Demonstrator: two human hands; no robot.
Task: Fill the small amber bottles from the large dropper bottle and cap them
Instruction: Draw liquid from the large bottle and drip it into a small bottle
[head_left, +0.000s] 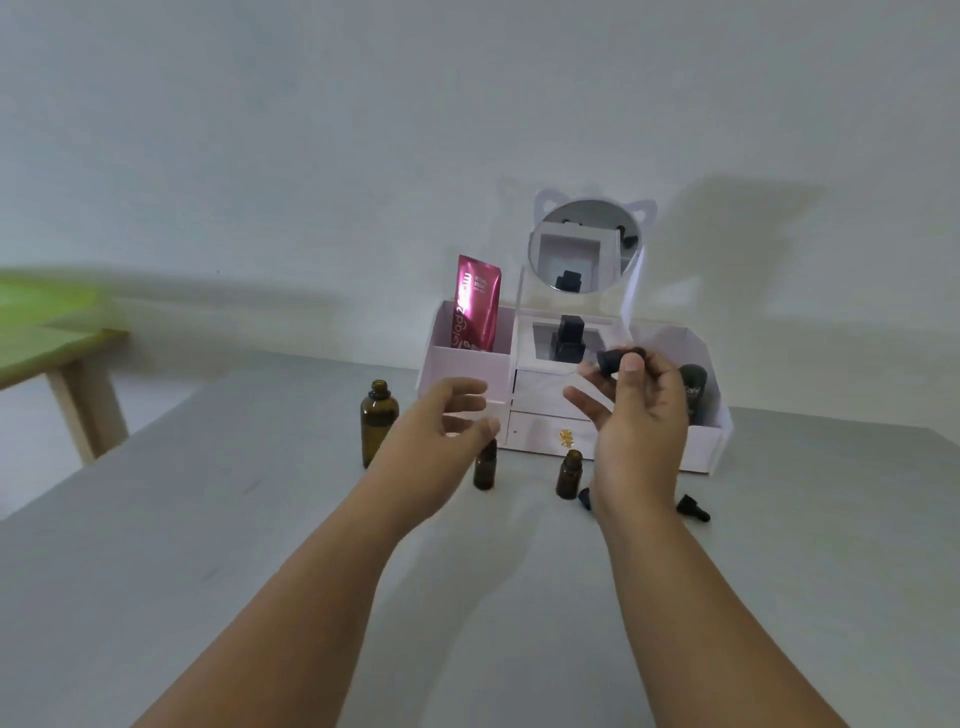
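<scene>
Large dropper bottle (379, 423) upright at the left of the grey bench (260, 545), uncapped; brown glass, round-shouldered, narrow neck. Right hand (641, 426) up in front of the white organiser (467, 364), grip closed on a black dropper top (615, 359), pinched between thumb and fingertips; left hand (447, 431) hovering just above the left small amber bottle (484, 470), grip open, fingers spread, blurred. Right small amber bottle (570, 475) standing near it; both cylindrical, dark glass, necks bare. Loose black cap (693, 507) lying beside the right wrist; another half hidden behind it. Judged early: nothing capped; fill levels unreadable; filling and capping seemingly left.
</scene>
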